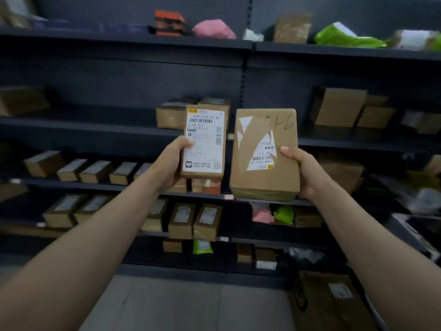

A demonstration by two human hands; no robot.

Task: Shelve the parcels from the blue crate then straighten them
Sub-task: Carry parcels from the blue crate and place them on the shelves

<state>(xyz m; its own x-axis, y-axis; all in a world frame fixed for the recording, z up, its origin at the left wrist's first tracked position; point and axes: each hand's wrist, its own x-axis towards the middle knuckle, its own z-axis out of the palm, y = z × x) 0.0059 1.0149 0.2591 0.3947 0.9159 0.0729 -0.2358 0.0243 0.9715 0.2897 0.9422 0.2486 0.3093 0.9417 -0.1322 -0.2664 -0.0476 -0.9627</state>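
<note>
I hold two cardboard parcels up in front of dark shelving. My left hand (170,163) grips a narrow parcel (204,142) whose white label faces me, with "1-7" written on it. My right hand (301,170) grips a wider brown parcel (265,155) with a torn white label and "1-6" written at its top right. Both parcels stand upright, side by side with a small gap between them. The blue crate is not in view.
Dark shelves (90,126) run across the whole view, several levels high, holding rows of small cardboard boxes (95,170), plus pink (213,29) and green (343,35) mailer bags. A large carton (329,299) sits on the grey floor at lower right.
</note>
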